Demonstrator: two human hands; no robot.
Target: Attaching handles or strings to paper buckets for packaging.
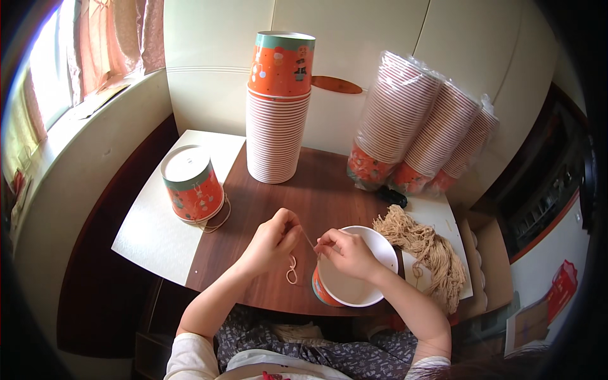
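An orange paper bucket (322, 289) with a white inside stands upright near the table's front edge, its mouth facing up. My right hand (348, 253) reaches over its rim, thumb and fingers pinched on a thin beige string (308, 239) at the left side of the rim. To the left, my left hand (277, 235) is closed on the same string, which runs short and taut between both hands. Below the left hand, a loose curled end of string (291, 271) hangs or lies by the tabletop; which one I cannot tell.
A tall stack of paper buckets (275, 133) rises at the back. An upside-down bucket (193, 196) with a string loop sits left. Plastic-wrapped stacks (396, 111) lean at the back right near a small black object (392, 196). A beige string hank (437, 259) droops over the right edge beside a cardboard box (497, 272).
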